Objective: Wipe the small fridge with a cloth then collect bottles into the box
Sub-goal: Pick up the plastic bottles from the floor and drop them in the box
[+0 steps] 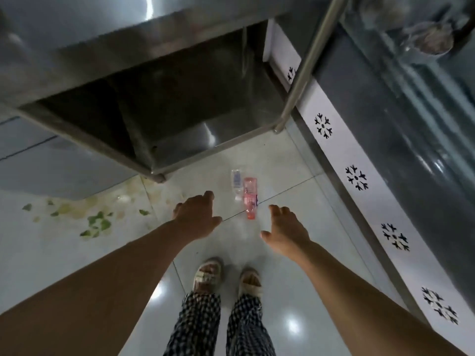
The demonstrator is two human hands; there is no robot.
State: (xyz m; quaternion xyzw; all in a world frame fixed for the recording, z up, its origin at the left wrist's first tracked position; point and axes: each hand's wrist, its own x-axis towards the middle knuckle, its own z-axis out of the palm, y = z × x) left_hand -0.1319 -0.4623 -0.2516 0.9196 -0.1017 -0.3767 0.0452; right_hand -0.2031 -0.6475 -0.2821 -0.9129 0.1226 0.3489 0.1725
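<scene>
Both arms reach down; left hand (196,214) and right hand (285,231) empty, fingers loosely spread. Pink bottle (250,197) and clear bottle (236,183) lie on floor (282,165), at 12 o'clock between the hands, untouched

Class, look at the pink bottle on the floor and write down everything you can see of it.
The pink bottle is small, of see-through pink plastic, with a pink label round its middle bearing a dark mark. It lies on its side on the pale tiled floor, beside a clear bottle, and may touch it. It lies between the left hand and right hand; neither touches it.
</scene>
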